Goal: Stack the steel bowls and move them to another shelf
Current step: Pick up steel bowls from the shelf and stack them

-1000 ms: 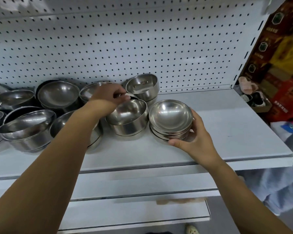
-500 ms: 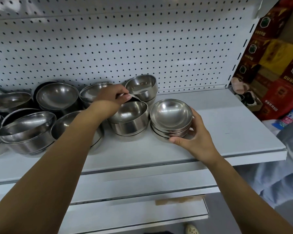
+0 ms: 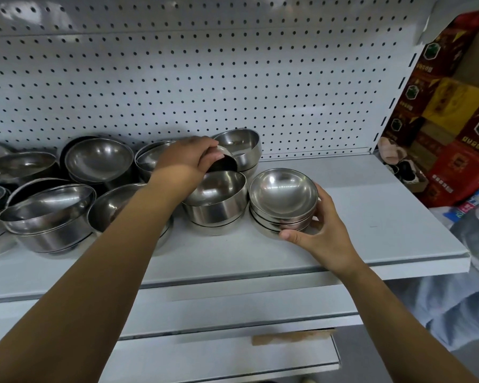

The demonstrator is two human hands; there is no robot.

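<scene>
Bowls [image 3: 47, 214] of steel crowd the left of the frame, loose and leaning on one another on the white shelf [image 3: 371, 211]. Right of them, at centre, the left hand [image 3: 187, 160] reaches in from the lower left, its fingers [image 3: 212, 155] clamped over the rim of a small bowl [image 3: 223, 161], which is tipped up on edge with its dark hollow toward the camera. Directly below it sits a deep stack [image 3: 216, 200], mouth up; behind it stands a back bowl [image 3: 239, 146] against the pegboard [image 3: 205, 78]. Just right of the deep stack is a shallow stack [image 3: 284, 197], which the right hand [image 3: 325, 236] cups from the right side, thumb and fingers curled round its wall. The small bowl, being round, has no long axis; what matters is probably its tilt, since it needs levelling before it nests, and the deep stack lies nearest, straight under the left hand. Farther right the shelf runs on to its edge, with red and yellow boxes [image 3: 454, 128] at the upper right and a lower shelf [image 3: 219, 352] at the bottom of the frame.
</scene>
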